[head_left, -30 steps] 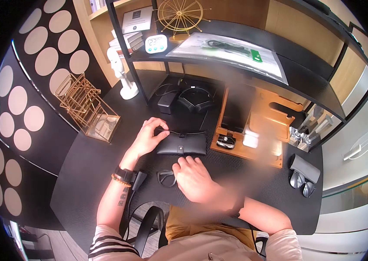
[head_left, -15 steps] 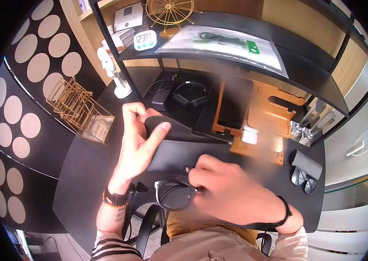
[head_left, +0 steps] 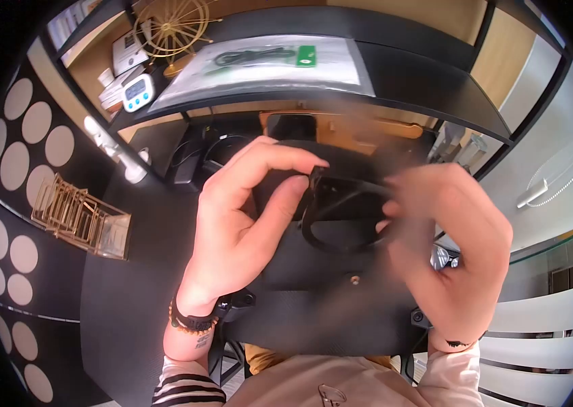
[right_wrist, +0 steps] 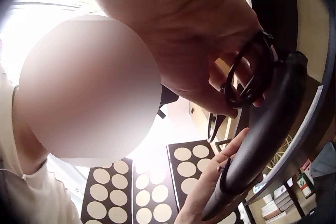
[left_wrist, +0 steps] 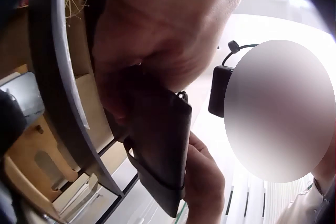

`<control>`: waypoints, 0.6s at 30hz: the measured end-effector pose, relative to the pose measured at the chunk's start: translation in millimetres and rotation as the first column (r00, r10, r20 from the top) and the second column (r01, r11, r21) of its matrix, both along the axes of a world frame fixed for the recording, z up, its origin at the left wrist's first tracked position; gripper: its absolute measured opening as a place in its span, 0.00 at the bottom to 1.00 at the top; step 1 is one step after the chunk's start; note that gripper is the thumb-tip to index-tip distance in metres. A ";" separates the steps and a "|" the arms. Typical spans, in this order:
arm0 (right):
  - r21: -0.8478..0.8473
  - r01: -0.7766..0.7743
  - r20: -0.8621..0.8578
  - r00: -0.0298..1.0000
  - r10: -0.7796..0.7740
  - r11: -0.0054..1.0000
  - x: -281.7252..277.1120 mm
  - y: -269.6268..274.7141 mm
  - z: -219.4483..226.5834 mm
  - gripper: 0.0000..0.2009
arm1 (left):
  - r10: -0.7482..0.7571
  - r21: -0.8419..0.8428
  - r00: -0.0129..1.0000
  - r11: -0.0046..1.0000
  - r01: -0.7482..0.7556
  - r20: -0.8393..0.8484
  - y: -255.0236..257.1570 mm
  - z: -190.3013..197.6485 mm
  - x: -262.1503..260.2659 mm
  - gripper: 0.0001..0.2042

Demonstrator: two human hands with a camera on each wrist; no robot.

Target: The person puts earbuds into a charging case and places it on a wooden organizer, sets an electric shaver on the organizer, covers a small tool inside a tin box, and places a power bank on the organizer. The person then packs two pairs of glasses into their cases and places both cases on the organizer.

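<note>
My left hand (head_left: pixel 239 217) grips a black soft glasses case (right_wrist: pixel 265 129), thumb and fingers on either side of it in the left wrist view. The case is raised above the desk and stands tilted in both wrist views, a narrow strap around it. My right hand (head_left: pixel 463 237) pinches a pair of dark-framed glasses (head_left: pixel 337 249) right at the case. One round rim (right_wrist: pixel 233 79) shows beside the case in the right wrist view. A blurred patch covers part of the right fingers in the head view.
A wooden organizer (head_left: pixel 361 136) stands at the back of the black desk (head_left: pixel 144 298), under a shelf bearing a clear plastic bag (head_left: pixel 252 64) and a white timer (head_left: pixel 139 93). A gold wire rack (head_left: pixel 76 210) stands at the left, beyond it patterned panels.
The left hand has lifted the case off the desk; its flap showed raised half a second ago. The right hand has picked up the glasses and brought them up to the case.
</note>
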State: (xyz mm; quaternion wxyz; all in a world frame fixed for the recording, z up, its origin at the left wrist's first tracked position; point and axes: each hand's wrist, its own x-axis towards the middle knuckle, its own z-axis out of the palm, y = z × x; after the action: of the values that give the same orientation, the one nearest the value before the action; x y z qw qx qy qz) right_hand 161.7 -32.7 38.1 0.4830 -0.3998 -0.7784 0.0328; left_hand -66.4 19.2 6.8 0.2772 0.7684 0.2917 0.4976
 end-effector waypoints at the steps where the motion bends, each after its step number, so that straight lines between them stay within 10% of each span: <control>1: 0.072 0.035 0.021 0.999 -0.036 0.997 5.7 3.9 -0.1 0.15 | 0.038 0.009 0.999 0.999 -0.038 -0.005 4.1 1.5 7.6 0.11; 6: 0.077 0.108 -0.095 0.990 -0.101 0.991 20.2 12.0 9.4 0.11 | -0.129 -0.005 0.987 0.992 0.130 0.101 22.7 6.6 26.9 0.30; 10: 0.158 0.082 -0.132 0.989 -0.061 0.984 28.0 25.7 10.0 0.11 | -0.132 0.209 0.988 0.967 0.146 -0.080 33.0 17.5 28.1 0.33; 18: 0.310 -0.019 -0.005 1.000 0.021 0.951 17.2 53.2 -2.7 0.10 | -0.148 0.120 0.988 0.981 0.151 -0.033 43.6 17.4 26.8 0.31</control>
State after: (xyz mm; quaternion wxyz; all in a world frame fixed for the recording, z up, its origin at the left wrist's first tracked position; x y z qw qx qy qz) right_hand 179.0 20.5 35.4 0.5424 -0.3111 -0.7759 -0.0832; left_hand -39.6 62.9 24.2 0.2627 0.8096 0.2053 0.4831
